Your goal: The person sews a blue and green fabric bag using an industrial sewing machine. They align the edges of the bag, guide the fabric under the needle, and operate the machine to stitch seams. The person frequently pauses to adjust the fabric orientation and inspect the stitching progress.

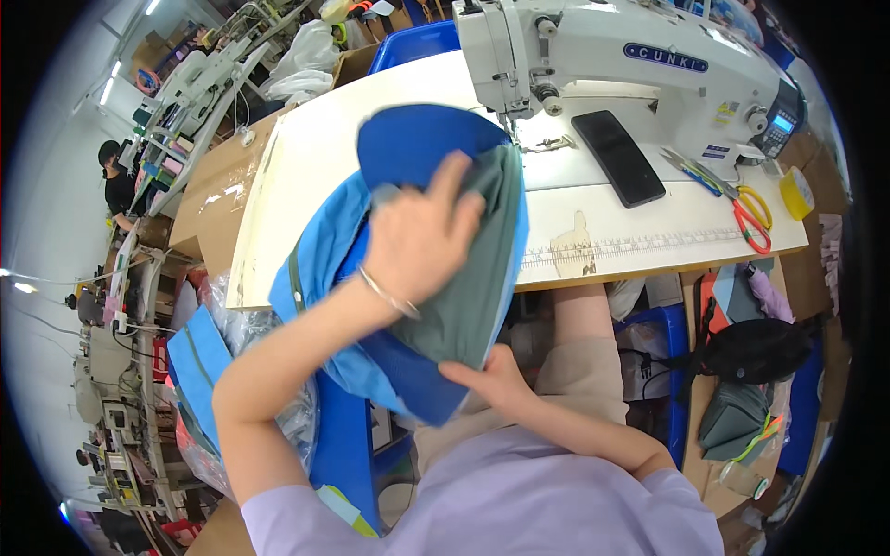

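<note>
Blue-gray fabric piece (454, 310): straddled the bench's (320, 153) near edge, between 7 and 8 o'clock from the sewing machine (598, 46).
Left hand (419, 239): hovered or pressed, fingers spread; contact unclear.
Right hand (505, 380): pinched the fabric's 5-o'clock edge.

Upper and lower garments, with wrist ornament, viewed from above.
Plain lavender short-sleeved top (556, 491); beige shorts (579, 372); slim, pale bangle (390, 296) encircling the left wrist (399, 278).
</note>
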The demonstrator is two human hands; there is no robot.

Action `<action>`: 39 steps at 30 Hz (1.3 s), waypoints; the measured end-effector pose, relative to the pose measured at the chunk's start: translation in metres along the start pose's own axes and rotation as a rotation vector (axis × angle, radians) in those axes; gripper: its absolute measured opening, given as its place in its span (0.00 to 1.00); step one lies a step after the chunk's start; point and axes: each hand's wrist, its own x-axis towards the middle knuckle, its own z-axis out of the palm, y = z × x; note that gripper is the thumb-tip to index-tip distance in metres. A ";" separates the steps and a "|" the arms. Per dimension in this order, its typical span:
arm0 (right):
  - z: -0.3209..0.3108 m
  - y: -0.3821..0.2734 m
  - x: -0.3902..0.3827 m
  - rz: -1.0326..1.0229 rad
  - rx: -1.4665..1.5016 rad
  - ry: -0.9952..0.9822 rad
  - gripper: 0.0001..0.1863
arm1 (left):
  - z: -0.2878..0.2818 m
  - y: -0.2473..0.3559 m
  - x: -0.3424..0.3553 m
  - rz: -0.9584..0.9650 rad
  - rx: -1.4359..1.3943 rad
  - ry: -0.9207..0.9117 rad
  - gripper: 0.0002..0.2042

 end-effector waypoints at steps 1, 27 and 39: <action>-0.005 -0.006 -0.007 0.047 0.006 -0.041 0.14 | 0.005 -0.018 0.021 -0.152 0.010 -0.026 0.24; -0.052 0.016 0.000 -0.017 -0.143 0.032 0.18 | 0.010 -0.062 0.067 0.287 0.316 0.026 0.15; -0.041 -0.017 -0.032 0.194 0.031 -0.194 0.20 | 0.079 -0.029 0.034 0.451 -0.106 -0.182 0.23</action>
